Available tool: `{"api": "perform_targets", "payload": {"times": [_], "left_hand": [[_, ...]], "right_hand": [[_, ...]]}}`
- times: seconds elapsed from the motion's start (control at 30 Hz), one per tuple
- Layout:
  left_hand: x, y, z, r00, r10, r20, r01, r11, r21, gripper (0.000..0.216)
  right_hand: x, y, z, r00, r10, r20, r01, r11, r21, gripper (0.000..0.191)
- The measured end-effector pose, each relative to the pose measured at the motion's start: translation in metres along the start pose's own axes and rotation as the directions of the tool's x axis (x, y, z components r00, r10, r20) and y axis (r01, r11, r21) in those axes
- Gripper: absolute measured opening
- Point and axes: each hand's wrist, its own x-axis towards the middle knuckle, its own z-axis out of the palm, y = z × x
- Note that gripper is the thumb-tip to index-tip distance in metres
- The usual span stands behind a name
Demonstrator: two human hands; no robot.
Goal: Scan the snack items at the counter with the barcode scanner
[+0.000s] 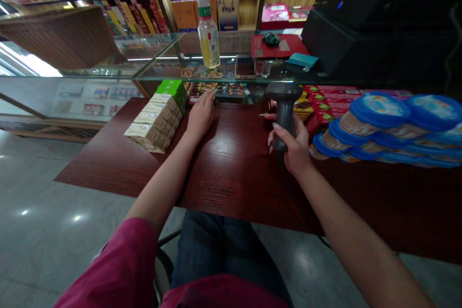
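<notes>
My right hand (296, 147) is wrapped round the handle of a dark barcode scanner (285, 115), held upright above the counter with its head at the top and its cable hanging down. My left hand (202, 113) is low over the far side of the wooden counter (231, 163), fingers together and bent forward. A small dark and yellow edge shows at its fingertips; most of that thing is hidden under the hand. Just left of it stands a row of cream cartons (153, 122) with a green carton (172, 91) at the far end.
Blue-lidded tubs (378, 110) are stacked at the right, beside red packages (334, 96). Behind the counter is a glass display case (155, 65) bearing a bottle of yellow drink (209, 41) and a mouse (271, 39) on a red mat. A black machine (353, 33) stands at the back right.
</notes>
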Motion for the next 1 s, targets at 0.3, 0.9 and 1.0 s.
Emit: {"api": "perform_targets", "payload": {"times": [0.3, 0.9, 1.0], "left_hand": [[0.018, 0.151, 0.063, 0.921, 0.388, 0.024, -0.375, 0.903, -0.21, 0.052], [-0.035, 0.003, -0.003, 0.855, -0.34, 0.392, 0.51, 0.407, -0.758, 0.046], [-0.033, 0.007, -0.001, 0.847, -0.345, 0.404, 0.523, 0.405, -0.75, 0.033]], "right_hand": [[0.005, -0.003, -0.012, 0.975, -0.094, -0.199, 0.102, 0.994, 0.032, 0.05], [-0.02, 0.015, 0.014, 0.848, 0.267, 0.458, -0.315, 0.949, 0.031, 0.044], [-0.021, 0.019, 0.016, 0.84, 0.282, 0.464, -0.305, 0.952, -0.028, 0.047]]}}
